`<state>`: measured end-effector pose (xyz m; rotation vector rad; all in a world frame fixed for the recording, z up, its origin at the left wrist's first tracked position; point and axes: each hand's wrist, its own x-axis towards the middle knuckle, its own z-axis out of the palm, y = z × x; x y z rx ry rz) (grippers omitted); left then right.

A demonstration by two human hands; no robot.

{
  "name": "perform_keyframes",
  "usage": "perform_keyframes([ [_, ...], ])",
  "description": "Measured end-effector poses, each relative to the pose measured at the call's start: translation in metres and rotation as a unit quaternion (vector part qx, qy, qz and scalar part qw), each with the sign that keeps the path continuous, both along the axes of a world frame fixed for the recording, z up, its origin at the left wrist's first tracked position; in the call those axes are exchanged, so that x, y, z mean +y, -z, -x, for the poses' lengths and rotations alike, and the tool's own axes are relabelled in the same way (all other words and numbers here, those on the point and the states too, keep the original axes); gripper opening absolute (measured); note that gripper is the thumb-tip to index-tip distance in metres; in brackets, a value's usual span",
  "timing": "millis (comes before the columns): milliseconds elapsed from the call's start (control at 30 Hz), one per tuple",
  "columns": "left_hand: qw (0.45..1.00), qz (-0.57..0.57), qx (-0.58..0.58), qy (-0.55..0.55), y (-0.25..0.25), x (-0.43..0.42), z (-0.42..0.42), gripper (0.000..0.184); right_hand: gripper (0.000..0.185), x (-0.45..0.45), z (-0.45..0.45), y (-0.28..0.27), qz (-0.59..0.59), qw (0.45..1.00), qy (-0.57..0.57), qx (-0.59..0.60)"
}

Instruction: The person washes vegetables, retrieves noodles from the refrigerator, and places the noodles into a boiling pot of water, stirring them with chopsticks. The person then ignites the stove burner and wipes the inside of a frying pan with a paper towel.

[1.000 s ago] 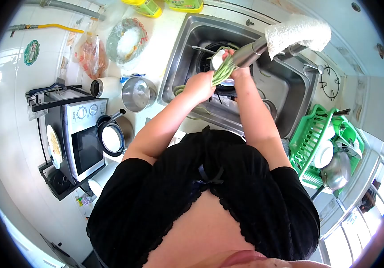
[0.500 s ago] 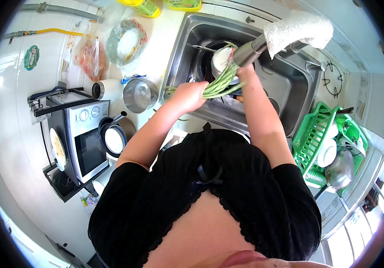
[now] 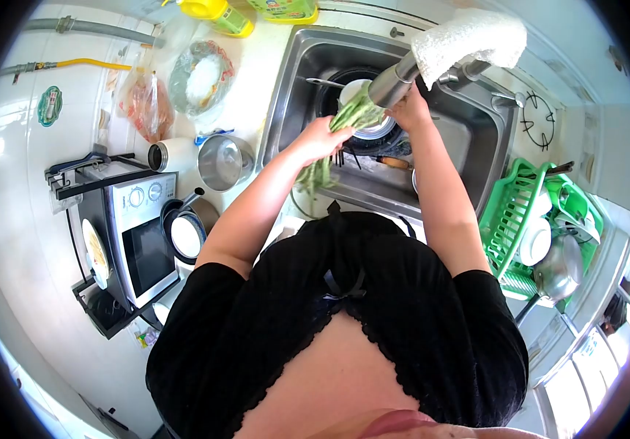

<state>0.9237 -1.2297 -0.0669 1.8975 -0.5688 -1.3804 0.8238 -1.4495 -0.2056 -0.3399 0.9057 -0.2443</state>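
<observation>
Sink [image 3: 468,157] below, the beans [image 3: 355,108] slant toward its near left corner, the left hand [image 3: 323,139] has its grip closed round them, the right hand [image 3: 411,110], partly behind the tap [image 3: 392,86], cannot be judged, and a looser bundle would probably rinse better.

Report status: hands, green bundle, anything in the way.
Left hand closed on green bundle over sink. Right hand beside faucet, grip unclear. Faucet crowding bundle's far end.

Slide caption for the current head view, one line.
Left hand grips a bunch of long green vegetables over a steel sink, right hand near the faucet.
</observation>
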Motion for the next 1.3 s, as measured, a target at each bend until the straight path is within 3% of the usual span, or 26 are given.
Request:
perform_keyframes([
  [133, 0.976, 0.006, 0.182, -0.116, 0.006, -0.039, 0.002, 0.020, 0.083, 0.046, 0.017, -0.037, 0.083, 0.994, -0.051, -0.049],
  [200, 0.956, 0.060, 0.230, -0.171, 0.012, -0.058, 0.002, 0.020, 0.073, 0.062, 0.021, -0.040, 0.091, 0.986, -0.114, -0.079],
  [267, 0.923, 0.130, 0.308, -0.191, 0.006, -0.073, 0.004, 0.026, 0.061, 0.076, 0.027, -0.081, 0.127, 0.973, -0.169, -0.087],
  [300, 0.919, 0.169, 0.300, -0.194, 0.007, -0.079, 0.004, 0.028, 0.055, 0.084, 0.027, -0.097, 0.238, 0.959, -0.136, -0.069],
  [367, 0.926, 0.170, 0.274, -0.198, 0.021, -0.083, 0.001, 0.030, 0.053, 0.073, 0.028, -0.101, 0.377, 0.894, -0.239, -0.047],
  [433, 0.928, 0.196, 0.250, -0.195, 0.027, -0.089, 0.005, 0.031, 0.053, 0.059, 0.028, -0.100, 0.351, 0.899, -0.259, -0.040],
  [500, 0.929, 0.222, 0.224, -0.193, 0.026, -0.095, 0.011, 0.032, 0.056, 0.051, 0.027, -0.099, 0.414, 0.847, -0.333, -0.023],
  [533, 0.943, 0.221, 0.149, -0.199, 0.023, -0.097, 0.016, 0.033, 0.058, 0.050, 0.026, -0.102, 0.444, 0.827, -0.345, 0.000],
  [567, 0.951, 0.218, 0.073, -0.204, 0.020, -0.099, 0.019, 0.034, 0.058, 0.051, 0.024, -0.101, 0.443, 0.827, -0.346, -0.001],
  [633, 0.955, 0.209, 0.061, -0.201, 0.013, -0.102, 0.018, 0.038, 0.061, 0.051, 0.016, -0.095, 0.510, 0.814, -0.276, -0.039],
  [767, 0.964, 0.224, 0.040, -0.138, 0.018, -0.105, 0.007, 0.041, 0.042, 0.047, 0.006, -0.092, 0.395, 0.881, -0.255, -0.057],
  [800, 0.967, 0.219, 0.074, -0.110, 0.016, -0.103, 0.003, 0.038, 0.029, 0.050, 0.008, -0.108, 0.371, 0.900, -0.220, -0.057],
  [867, 0.964, 0.163, 0.200, -0.058, 0.015, -0.098, -0.014, 0.031, 0.027, 0.043, 0.007, -0.112, 0.349, 0.901, -0.246, -0.072],
  [900, 0.964, 0.163, 0.200, -0.059, 0.017, -0.094, -0.015, 0.031, 0.025, 0.040, 0.007, -0.113, 0.327, 0.901, -0.272, -0.086],
  [967, 0.852, 0.214, 0.439, -0.188, 0.024, -0.086, -0.015, 0.029, 0.021, 0.042, 0.005, -0.117, 0.319, 0.898, -0.284, -0.103],
  [1067, 0.857, 0.206, 0.422, -0.214, 0.029, -0.083, -0.012, 0.034, 0.015, 0.044, 0.003, -0.113, 0.234, 0.886, -0.345, -0.204],
  [1167, 0.875, 0.200, 0.391, -0.203, 0.029, -0.089, -0.013, 0.035, 0.014, 0.045, 0.005, -0.122, 0.262, 0.892, -0.340, -0.142],
  [1233, 0.886, 0.193, 0.306, -0.291, 0.031, -0.103, -0.013, 0.034, 0.017, 0.044, 0.007, -0.121, 0.266, 0.885, -0.345, -0.164],
  [1300, 0.859, 0.193, 0.338, -0.332, 0.043, -0.110, -0.029, 0.027, 0.023, 0.043, 0.013, -0.116, 0.205, 0.903, -0.355, -0.126],
])
